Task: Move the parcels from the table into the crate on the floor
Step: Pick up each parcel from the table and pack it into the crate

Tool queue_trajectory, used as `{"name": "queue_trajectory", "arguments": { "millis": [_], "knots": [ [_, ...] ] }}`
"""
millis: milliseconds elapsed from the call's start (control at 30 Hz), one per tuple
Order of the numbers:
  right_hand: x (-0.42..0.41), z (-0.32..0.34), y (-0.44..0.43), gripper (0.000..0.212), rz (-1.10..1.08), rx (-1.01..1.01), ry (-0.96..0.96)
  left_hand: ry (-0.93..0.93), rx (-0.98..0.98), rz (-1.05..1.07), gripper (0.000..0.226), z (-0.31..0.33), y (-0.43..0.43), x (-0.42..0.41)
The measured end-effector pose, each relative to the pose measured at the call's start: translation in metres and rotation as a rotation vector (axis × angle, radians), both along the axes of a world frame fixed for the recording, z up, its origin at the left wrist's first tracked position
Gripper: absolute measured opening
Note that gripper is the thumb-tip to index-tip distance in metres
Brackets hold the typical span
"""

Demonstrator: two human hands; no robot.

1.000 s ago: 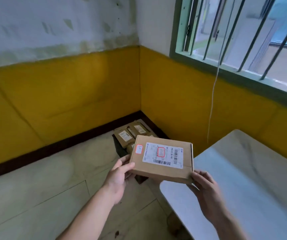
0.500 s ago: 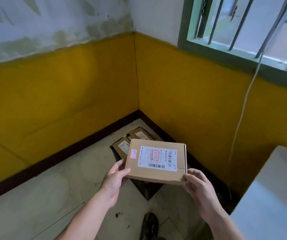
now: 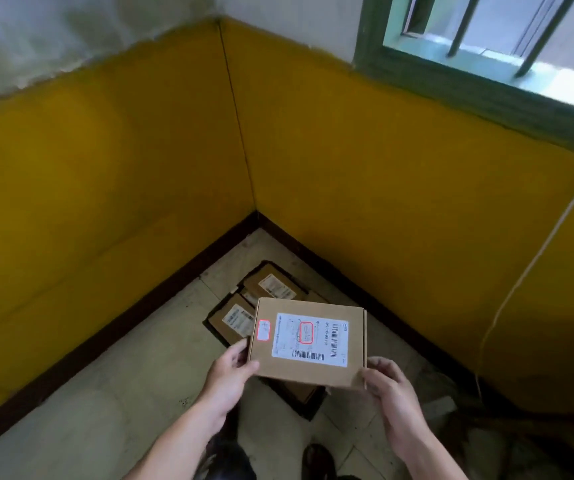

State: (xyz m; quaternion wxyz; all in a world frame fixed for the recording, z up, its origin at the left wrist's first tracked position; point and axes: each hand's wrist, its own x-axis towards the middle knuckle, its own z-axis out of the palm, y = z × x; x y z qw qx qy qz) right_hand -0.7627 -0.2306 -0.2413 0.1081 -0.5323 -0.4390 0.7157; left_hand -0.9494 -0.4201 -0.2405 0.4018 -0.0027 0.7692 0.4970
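Clearly the flat cardboard parcel, label up, hangs in the lower centre of the frame above the dark crate, pinched at its near corners by the left hand and right hand. It looks light and stiff; edge grips should serve.

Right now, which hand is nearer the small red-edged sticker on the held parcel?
Left. The left hand grips the parcel at the edge just below the sticker; the right hand holds the opposite near corner, across the white label.
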Motion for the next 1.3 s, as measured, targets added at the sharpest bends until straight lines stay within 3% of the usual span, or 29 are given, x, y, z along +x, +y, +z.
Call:
{"name": "queue_trajectory", "arguments": {
  "millis": [400, 567, 800, 900, 1000, 1200, 1300],
  "knots": [
    [-0.111, -0.082, -0.073, 0.014, -0.387, -0.142, -0.238, -0.181, -0.125, -0.339, 0.053, -0.115, -0.003, -0.145],
    [-0.126, -0.142, -0.091, 0.019, -0.434, -0.108, -0.333, -0.206, -0.167, -0.403, 0.036, -0.171, 0.004, -0.157],
    [-0.120, -0.254, -0.089, 0.026, -0.427, -0.111, -0.434, -0.085, -0.243, -0.631, 0.020, -0.285, 0.039, -0.148],
    [-0.114, -0.297, -0.082, 0.034, -0.397, -0.087, -0.407, -0.025, -0.187, -0.698, 0.040, -0.331, 0.051, -0.145],
    [-0.105, -0.331, -0.078, 0.026, -0.392, -0.087, -0.397, 0.047, -0.148, -0.781, 0.037, -0.360, 0.056, -0.143],
    [-0.105, -0.352, -0.085, 0.029, -0.435, -0.026, -0.589, 0.221, -0.195, -0.815, 0.040, -0.362, 0.044, -0.145],
    [-0.112, -0.346, -0.079, 0.046, -0.480, 0.094, -0.634, 0.360, -0.204, -0.735, 0.040, -0.351, 0.049, -0.154]
  ]
}}
